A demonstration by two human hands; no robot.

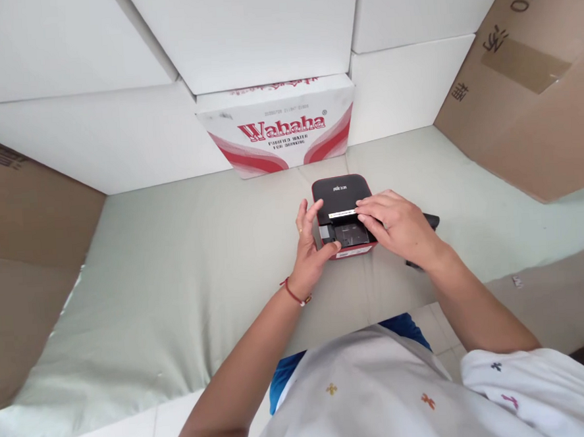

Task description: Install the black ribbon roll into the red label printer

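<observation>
A small black and red device [342, 194] lies on the pale green table cover [176, 265], with an open compartment on its near side. My left hand [309, 247] grips the device's left edge, thumb at the near rim and index finger on top. My right hand [396, 225] rests on the device's right side with fingers pressed on a yellowish strip [342, 213] across its top. A dark flat piece [431, 221] pokes out from under my right hand; what it is I cannot make out.
A white and red Wahaha carton [279, 127] stands just behind the device against stacked white blocks [241, 30]. Brown cardboard boxes flank the table at left [22, 261] and right [526, 92]. The table's near edge runs under my forearms.
</observation>
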